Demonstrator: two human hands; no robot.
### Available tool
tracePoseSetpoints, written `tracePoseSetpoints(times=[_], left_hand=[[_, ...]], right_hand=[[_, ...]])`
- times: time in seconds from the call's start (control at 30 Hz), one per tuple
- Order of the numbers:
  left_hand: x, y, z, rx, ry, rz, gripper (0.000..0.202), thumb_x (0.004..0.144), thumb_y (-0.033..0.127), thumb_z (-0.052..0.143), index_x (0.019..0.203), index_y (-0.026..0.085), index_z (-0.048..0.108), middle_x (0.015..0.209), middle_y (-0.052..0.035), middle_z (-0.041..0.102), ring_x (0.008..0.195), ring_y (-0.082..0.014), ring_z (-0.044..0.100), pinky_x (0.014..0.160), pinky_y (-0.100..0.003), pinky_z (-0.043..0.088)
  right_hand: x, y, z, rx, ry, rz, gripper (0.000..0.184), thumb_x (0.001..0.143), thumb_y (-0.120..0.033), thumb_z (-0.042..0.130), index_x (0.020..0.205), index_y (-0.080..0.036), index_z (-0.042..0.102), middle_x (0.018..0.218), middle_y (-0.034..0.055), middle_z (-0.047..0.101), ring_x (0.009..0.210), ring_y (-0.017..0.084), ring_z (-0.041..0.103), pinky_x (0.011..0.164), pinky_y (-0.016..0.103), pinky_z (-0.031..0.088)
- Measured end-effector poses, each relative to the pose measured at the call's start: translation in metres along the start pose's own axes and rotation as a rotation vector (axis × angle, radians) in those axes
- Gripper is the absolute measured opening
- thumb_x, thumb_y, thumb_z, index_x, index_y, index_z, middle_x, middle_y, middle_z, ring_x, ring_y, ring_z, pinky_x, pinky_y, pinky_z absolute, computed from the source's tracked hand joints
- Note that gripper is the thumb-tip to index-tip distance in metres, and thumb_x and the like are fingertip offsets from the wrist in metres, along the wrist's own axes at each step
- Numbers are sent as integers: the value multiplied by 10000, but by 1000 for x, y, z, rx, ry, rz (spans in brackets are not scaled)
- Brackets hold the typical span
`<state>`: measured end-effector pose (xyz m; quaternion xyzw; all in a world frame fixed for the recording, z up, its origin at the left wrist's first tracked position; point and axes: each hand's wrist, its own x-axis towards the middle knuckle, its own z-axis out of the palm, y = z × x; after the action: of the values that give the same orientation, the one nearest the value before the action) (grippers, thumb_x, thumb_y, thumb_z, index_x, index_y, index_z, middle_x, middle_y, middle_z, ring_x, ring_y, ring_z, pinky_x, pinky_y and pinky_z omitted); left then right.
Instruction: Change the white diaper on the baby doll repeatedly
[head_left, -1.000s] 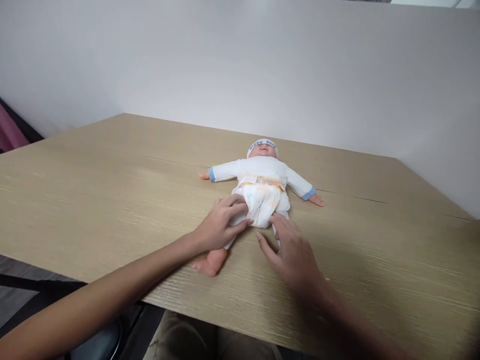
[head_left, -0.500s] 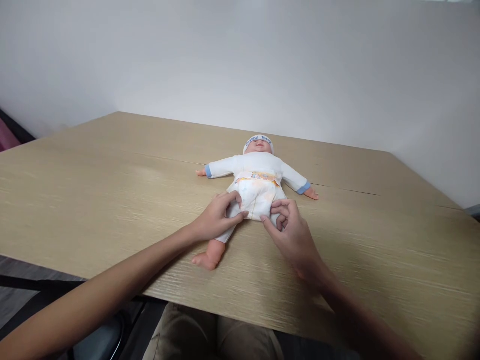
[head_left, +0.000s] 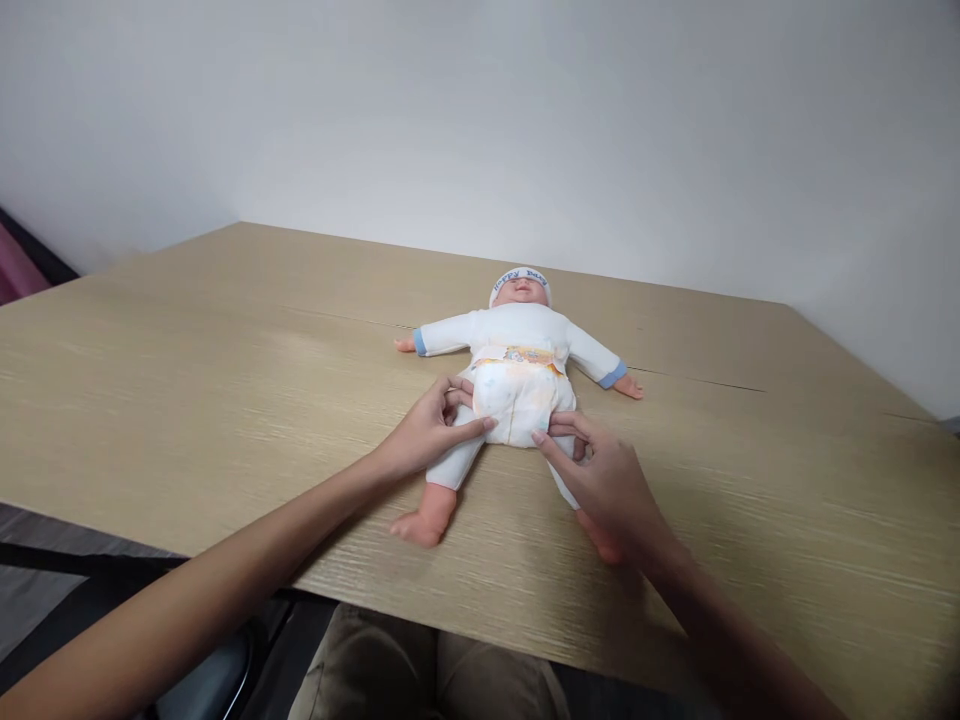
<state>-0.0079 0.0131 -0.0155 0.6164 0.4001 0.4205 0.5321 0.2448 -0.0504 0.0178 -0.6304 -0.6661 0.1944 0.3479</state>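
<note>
Pinches the diaper (head_left: 520, 402) at its left edge with the curled left hand (head_left: 429, 432). Pinches the right edge with the right hand (head_left: 609, 478).

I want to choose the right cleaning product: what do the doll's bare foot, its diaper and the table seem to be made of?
The foot looks like soft plastic or vinyl: smooth, peach, slightly glossy, with moulded toes. The diaper seems to be disposable, paper-like fleece: matt white, puffy, wrinkled, with a printed waistband. The table is probably wood-look laminate: matt beige with straight, even grain lines.

Plain room: wooden table (head_left: 225, 350), bare wall (head_left: 450, 100)
</note>
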Motion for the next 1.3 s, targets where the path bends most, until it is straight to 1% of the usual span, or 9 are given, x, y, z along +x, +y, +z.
tracePoseSetpoints(times=[0.17,0.33,0.47,0.63,0.8,0.97,1.03,1.13,1.3], left_hand=[[4,12,-2,184,-125,-6,401,932,542,868,1145,211,792,1055,-60,797,919,-239,683,800,-357,512],[13,13,-5,-172,-205,-179,418,922,533,898,1195,223,832,1319,-134,814,1186,-331,745,1000,-447,595],[16,12,-12,-269,-196,-278,360,907,504,922,1093,208,838,1236,-153,827,1065,-299,767,938,-424,617],[4,23,-26,-172,-249,-188,302,976,505,848,1095,228,834,1227,-136,819,1122,-298,757,951,-419,621],[0,23,-58,203,-188,-25,440,1032,562,755,1361,271,759,1441,-119,758,1178,-296,740,1005,-440,597],[59,4,-90,882,115,343,542,1021,529,731,1452,217,631,1545,-163,648,1414,-374,565,1219,-550,442],[90,-1,-89,1037,162,252,606,998,543,747,1462,174,618,1561,-216,625,1456,-424,514,1241,-587,391],[122,-2,-74,1102,185,84,632,1004,568,730,1456,138,627,1507,-262,666,1416,-440,564,1209,-574,395],[117,24,-42,1102,208,-12,438,1017,476,688,1264,114,697,1172,-244,807,1117,-397,743,1019,-489,486]], right_hand=[[4,-1,12,-80,-3,-114,297,997,-493,691,826,-251,694,892,63,775,895,283,663,830,393,488],[2,-1,5,138,-29,46,353,1051,-554,645,982,-235,779,937,46,779,877,264,685,770,363,515],[-1,4,2,62,57,37,344,1025,-566,690,994,-245,810,1008,75,754,968,290,690,831,401,537],[-8,7,-5,17,77,-11,354,988,-569,707,1096,-264,849,1230,129,723,1081,310,684,889,451,564],[-10,21,-37,65,-100,101,488,1013,-643,657,1302,-270,782,1045,90,799,859,271,728,736,404,574],[57,61,-48,-268,225,-76,544,963,-588,722,1335,-190,717,1236,179,815,1149,385,749,1051,545,562],[96,72,-42,-424,196,-123,600,926,-491,750,1393,-120,689,1440,266,737,1380,462,650,1188,593,483],[141,73,-30,-440,14,5,544,951,-399,725,1415,-117,688,1475,257,735,1359,435,687,1129,501,530],[152,50,-26,-415,-15,118,388,990,-367,647,1259,-117,770,1313,275,807,1213,458,768,982,476,579]])
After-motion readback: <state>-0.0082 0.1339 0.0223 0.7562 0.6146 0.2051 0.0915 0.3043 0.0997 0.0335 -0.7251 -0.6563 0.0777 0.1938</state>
